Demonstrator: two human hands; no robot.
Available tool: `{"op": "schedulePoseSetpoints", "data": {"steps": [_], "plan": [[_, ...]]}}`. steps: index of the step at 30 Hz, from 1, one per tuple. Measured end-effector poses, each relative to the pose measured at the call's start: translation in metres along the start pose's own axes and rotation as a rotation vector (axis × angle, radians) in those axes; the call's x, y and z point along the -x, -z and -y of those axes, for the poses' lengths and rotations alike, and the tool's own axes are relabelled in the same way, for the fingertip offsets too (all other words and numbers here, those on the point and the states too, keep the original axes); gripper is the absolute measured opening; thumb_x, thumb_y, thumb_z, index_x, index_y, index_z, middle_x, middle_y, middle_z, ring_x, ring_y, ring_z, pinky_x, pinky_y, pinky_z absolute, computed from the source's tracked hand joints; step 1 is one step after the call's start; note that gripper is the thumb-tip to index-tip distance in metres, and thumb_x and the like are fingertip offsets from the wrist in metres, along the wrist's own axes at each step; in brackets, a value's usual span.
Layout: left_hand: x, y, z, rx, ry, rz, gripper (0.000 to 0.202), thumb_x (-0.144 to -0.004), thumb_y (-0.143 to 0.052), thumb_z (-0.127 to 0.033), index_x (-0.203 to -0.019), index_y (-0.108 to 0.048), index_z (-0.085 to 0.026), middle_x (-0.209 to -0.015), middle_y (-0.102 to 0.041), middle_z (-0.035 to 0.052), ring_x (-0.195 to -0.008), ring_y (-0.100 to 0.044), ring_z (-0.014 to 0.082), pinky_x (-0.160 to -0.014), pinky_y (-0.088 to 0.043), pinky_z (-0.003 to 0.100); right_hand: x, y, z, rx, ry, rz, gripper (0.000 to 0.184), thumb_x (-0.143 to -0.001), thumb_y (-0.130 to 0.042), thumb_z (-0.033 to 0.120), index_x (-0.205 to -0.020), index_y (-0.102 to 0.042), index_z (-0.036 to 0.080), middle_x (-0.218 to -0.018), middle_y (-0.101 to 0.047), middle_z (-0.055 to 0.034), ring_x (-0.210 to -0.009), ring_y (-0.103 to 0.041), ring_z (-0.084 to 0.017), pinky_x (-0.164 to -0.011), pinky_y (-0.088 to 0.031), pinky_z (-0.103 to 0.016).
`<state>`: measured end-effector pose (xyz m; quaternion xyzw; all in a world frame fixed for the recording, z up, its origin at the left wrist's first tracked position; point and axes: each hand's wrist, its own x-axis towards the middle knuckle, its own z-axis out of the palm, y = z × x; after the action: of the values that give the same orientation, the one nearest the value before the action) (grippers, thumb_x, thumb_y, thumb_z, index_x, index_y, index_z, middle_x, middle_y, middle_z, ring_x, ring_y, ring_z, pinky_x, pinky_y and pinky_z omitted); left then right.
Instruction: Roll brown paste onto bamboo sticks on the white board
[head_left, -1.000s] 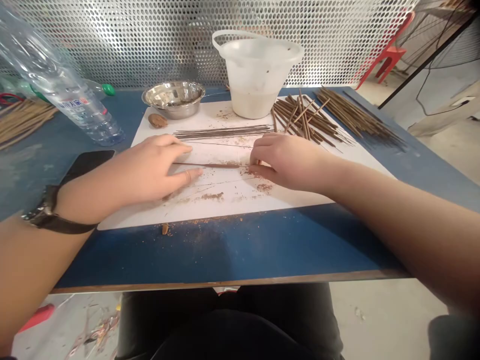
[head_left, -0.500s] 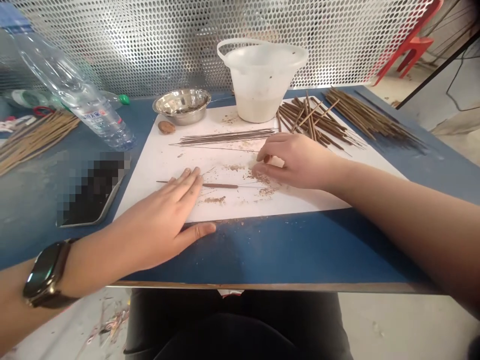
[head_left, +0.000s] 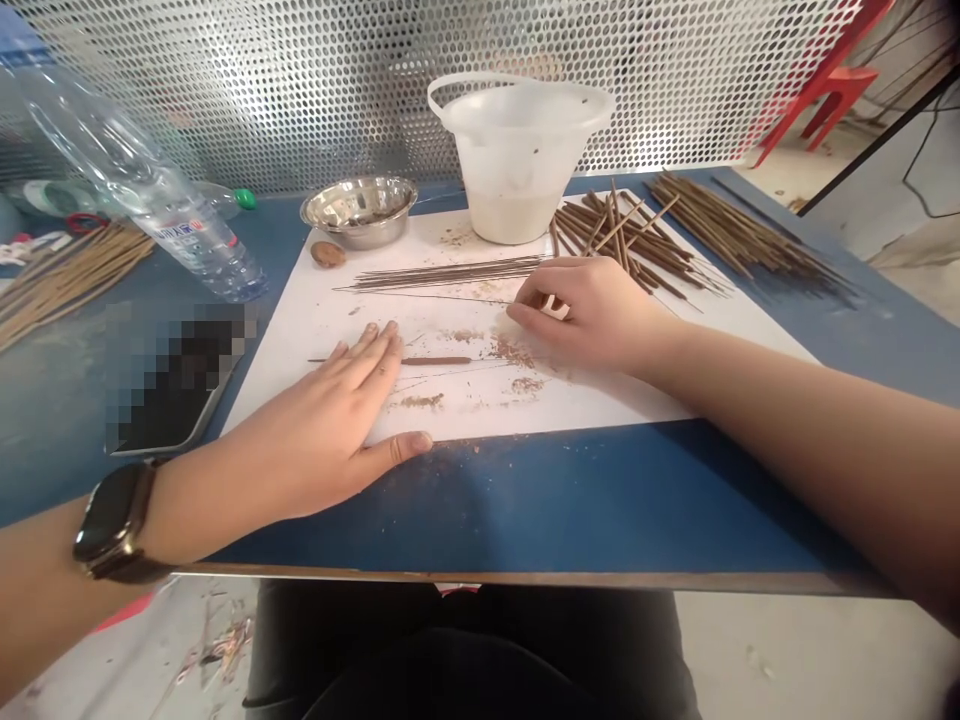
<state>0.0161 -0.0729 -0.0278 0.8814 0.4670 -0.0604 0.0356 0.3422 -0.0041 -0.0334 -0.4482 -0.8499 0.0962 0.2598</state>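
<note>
Two hands work over a white paper sheet point(head_left: 289, 340) on the blue counter point(head_left: 540, 500). On my feed's far left, a bundle of thin sticks point(head_left: 75, 270) lies near a plastic water bottle point(head_left: 191, 235) and a blurred-out phone point(head_left: 169, 380). The left hand point(head_left: 322, 425) lies flat, its fingers point(head_left: 379, 345) spread wide across a brown-coated stick point(head_left: 435, 360), apparently pinning it against rolling. Beyond sit a steel bowl point(head_left: 360, 210) and a white plastic bucket point(head_left: 517, 160). The right hand point(head_left: 592, 310) hovers, its fingers point(head_left: 529, 312) curled close beside a thin dark rod point(head_left: 450, 297); I cannot tell whether they grip it. Further right, heaped coated sticks point(head_left: 637, 250) seem placed within easy reach.
</note>
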Motion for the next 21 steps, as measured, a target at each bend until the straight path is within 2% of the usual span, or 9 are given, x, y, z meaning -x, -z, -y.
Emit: {"op": "schedulePoseSetpoints", "data": {"steps": [6,11,16,21], "plan": [[0.023,-0.012,-0.019,0.043,-0.070,-0.137,0.111,-0.107,-0.037,-0.085,-0.183,-0.013,-0.008,-0.187,-0.023,0.0215,-0.171,-0.032,0.0426,-0.136,-0.038,0.057,0.001,-0.001,0.003,-0.029,-0.023,-0.008,0.023,-0.101,-0.063,0.036,-0.088,-0.076,0.021,-0.089,-0.077,-0.0084,-0.082,-0.067,-0.023,-0.076,-0.045,-0.038],[0.032,-0.019,-0.034,0.021,-0.151,-0.235,0.107,-0.108,-0.042,-0.081,-0.183,-0.018,-0.009,-0.185,-0.028,0.0228,-0.169,-0.035,0.0442,-0.136,-0.038,0.060,0.001,0.000,0.005,-0.059,-0.028,-0.032,0.018,-0.100,-0.063,0.031,-0.091,-0.076,0.022,-0.090,-0.078,-0.0075,-0.083,-0.068,-0.023,-0.077,-0.047,-0.038],[0.039,-0.023,-0.033,-0.006,-0.179,-0.228,0.108,-0.108,-0.044,-0.080,-0.183,-0.017,-0.007,-0.184,-0.028,0.0243,-0.169,-0.035,0.0451,-0.134,-0.042,0.062,0.001,0.001,0.006,-0.044,-0.027,-0.012,0.018,-0.100,-0.063,0.030,-0.091,-0.075,0.021,-0.089,-0.078,-0.0081,-0.081,-0.067,-0.023,-0.076,-0.046,-0.037],[0.017,-0.011,-0.024,0.047,-0.131,-0.124,0.113,-0.105,-0.036,-0.088,-0.182,-0.020,-0.007,-0.186,-0.026,0.0232,-0.171,-0.032,0.0441,-0.137,-0.036,0.059,0.001,-0.001,0.005,-0.035,-0.026,-0.004,0.020,-0.101,-0.061,0.032,-0.092,-0.076,0.020,-0.089,-0.077,-0.0086,-0.081,-0.066,-0.022,-0.075,-0.045,-0.037]]}}
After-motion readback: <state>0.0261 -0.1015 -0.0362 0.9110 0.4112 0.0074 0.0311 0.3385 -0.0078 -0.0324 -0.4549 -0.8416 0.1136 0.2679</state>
